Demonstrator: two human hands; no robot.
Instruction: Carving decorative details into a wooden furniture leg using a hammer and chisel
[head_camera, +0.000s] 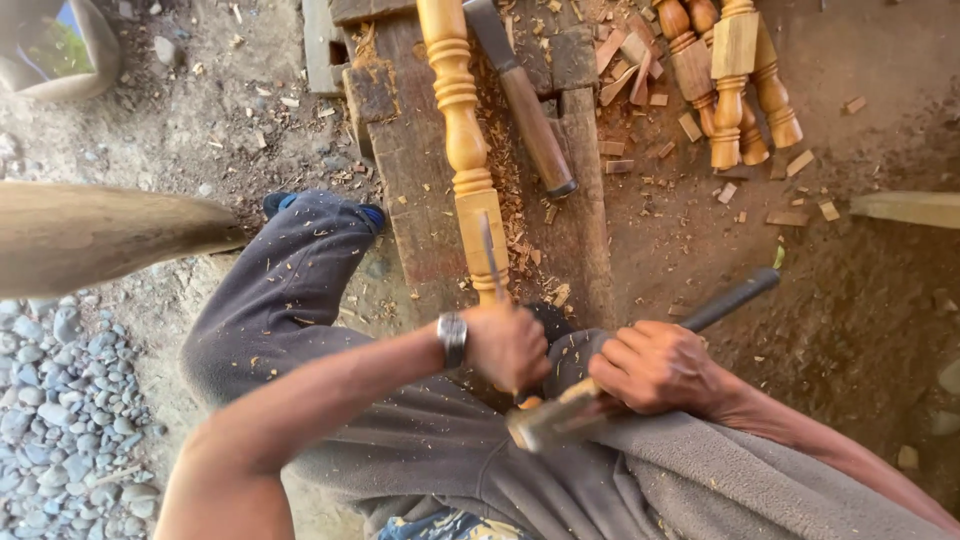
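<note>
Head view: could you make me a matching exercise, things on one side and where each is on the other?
Things:
1. chisel
2. hammer
3. wristwatch
4. finished spindles

Places:
A. heaped on the ground, top right
B. in the right hand
C. on the left arm
D. in the left hand, blade on the spindle

Pairs: 1-D, 2-B, 3-C, 4-A

From my remote seat I saw a pile of turned spindles (735, 85) lying on the dirt at upper right, a wood-handled tool (530, 105) resting on the plank bench (420, 170), grey pebbles (60, 400) at lower left, and offcuts (795, 215) scattered about.
</note>
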